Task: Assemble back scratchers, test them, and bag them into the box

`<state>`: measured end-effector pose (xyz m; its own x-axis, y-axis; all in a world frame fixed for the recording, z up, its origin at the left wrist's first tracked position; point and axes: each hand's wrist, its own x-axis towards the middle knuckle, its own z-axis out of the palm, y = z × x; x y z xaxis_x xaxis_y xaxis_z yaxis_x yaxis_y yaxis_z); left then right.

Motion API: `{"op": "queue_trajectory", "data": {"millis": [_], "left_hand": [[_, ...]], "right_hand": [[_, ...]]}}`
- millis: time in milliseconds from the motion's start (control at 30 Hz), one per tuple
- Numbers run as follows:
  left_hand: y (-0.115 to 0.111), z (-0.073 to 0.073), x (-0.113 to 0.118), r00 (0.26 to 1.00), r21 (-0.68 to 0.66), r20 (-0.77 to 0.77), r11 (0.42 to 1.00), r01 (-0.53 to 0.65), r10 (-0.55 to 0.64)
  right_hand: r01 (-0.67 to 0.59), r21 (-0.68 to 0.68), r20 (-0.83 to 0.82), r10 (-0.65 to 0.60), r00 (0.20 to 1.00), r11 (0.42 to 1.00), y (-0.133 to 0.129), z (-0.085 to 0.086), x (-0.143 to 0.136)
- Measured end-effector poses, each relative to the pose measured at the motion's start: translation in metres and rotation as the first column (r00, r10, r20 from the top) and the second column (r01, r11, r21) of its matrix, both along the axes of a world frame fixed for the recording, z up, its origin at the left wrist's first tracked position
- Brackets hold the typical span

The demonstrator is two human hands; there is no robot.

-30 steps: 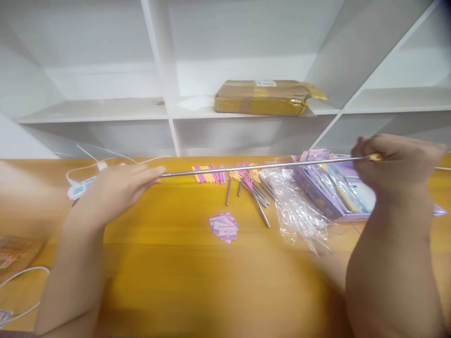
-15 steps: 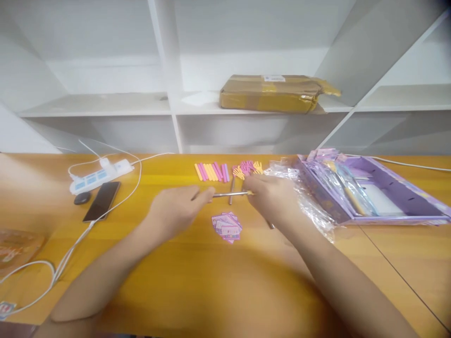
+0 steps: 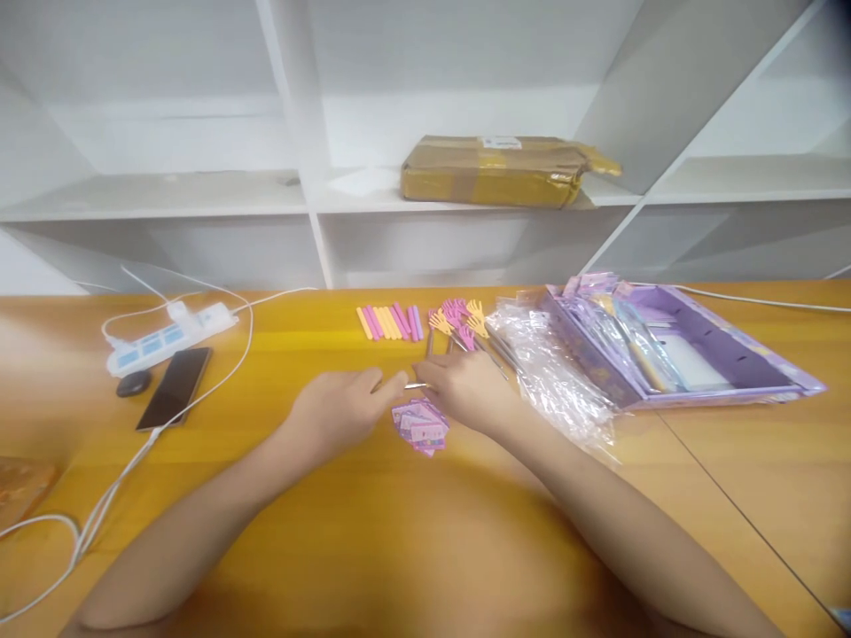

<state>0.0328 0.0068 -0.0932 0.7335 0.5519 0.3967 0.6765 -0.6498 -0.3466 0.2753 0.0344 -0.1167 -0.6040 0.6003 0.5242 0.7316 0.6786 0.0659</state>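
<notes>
My left hand is closed on one end of a thin metal rod. The rod's other end goes into the closed fingers of my right hand; a short stretch shows between the hands. Just below lies a pile of pink and purple cards. Behind my hands, pink, yellow and purple sticks lie in a row. To their right are pink and yellow hand-shaped pieces, with several metal rods near them.
Clear plastic bags lie beside an open purple box holding wrapped items. A power strip, black phone and white cables are at left. A taped cardboard box sits on the shelf.
My right hand has moved left and down, closer to my left hand, so less of the rod shows. More hand-shaped pieces and rods are uncovered. The whole view has shifted slightly.
</notes>
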Motion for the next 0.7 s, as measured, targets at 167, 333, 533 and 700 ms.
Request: {"op": "queue_trajectory", "data": {"millis": [167, 333, 533, 700], "left_hand": [[-0.001, 0.007, -0.005, 0.991, 0.212, -0.018, 0.969, 0.131, -0.13], [-0.001, 0.01, -0.005, 0.985, 0.227, 0.021, 0.96, 0.164, -0.174], [0.002, 0.01, -0.004, 0.987, 0.138, 0.122, 0.987, 0.086, -0.103], [0.008, 0.03, -0.015, 0.986, 0.084, 0.162, 0.996, 0.019, -0.033]], "right_hand": [[-0.145, 0.329, -0.009, 0.156, 0.988, 0.933, -0.001, 0.009, 0.002], [-0.14, 0.449, -0.003, 0.158, 0.987, 0.883, -0.008, 0.022, 0.002], [-0.086, 0.458, 0.02, 0.087, 0.996, 0.885, -0.013, 0.04, 0.006], [-0.003, 0.403, -0.002, 0.004, 1.0, 0.915, -0.015, 0.061, 0.032]]}}
